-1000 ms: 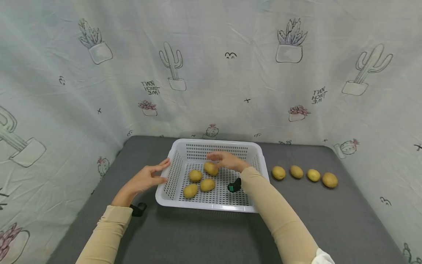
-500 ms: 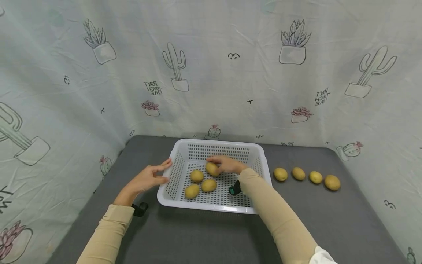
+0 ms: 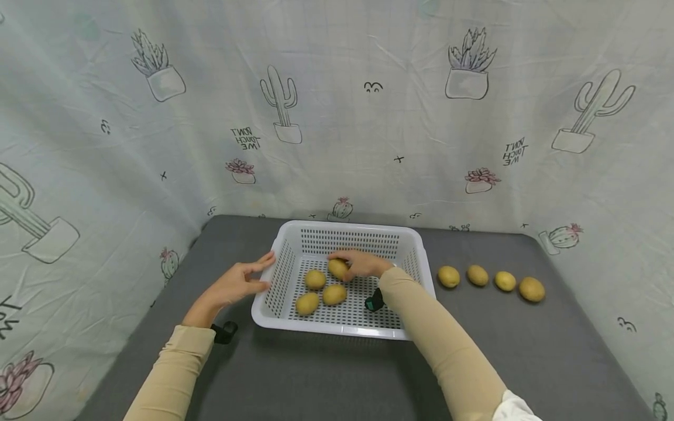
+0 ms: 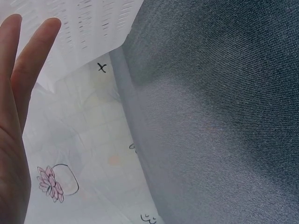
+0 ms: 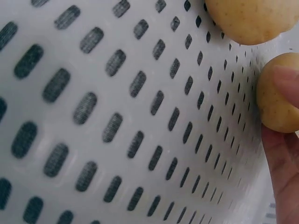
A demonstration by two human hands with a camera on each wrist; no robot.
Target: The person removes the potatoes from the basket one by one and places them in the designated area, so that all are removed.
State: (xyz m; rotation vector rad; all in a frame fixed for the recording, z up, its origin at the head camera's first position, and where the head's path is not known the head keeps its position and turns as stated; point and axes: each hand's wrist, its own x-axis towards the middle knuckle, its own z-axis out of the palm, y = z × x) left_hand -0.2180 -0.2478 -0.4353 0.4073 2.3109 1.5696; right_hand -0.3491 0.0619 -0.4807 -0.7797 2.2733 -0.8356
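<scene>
A white perforated plastic basket [image 3: 344,331] stands on the grey table. Inside, toward its left half, lie several yellow-brown potatoes [image 3: 334,294]. My right hand [image 3: 363,263] reaches in and grips the rearmost potato [image 3: 337,268]. The right wrist view has thumb and fingers on either side of that potato [image 5: 275,102], low by the slotted basket floor, with another potato [image 5: 252,18] near it. My left hand [image 3: 237,283] rests its extended fingers at the basket's left rim. Against the translucent basket wall [image 4: 93,32], two straight fingers [image 4: 35,51] show in the left wrist view.
Several more potatoes [image 3: 477,275] lie in a row on the table [image 3: 326,380], right of the basket. Behind and beside the table hangs a pale curtain [image 3: 337,117] printed with cactus drawings. A black strap [image 3: 225,332] sits at my left wrist, another [image 3: 374,300] at my right.
My right hand has lowered from just above the rearmost potato and its fingers have closed round it. The left hand stays at the rim. The whole view has shifted slightly.
</scene>
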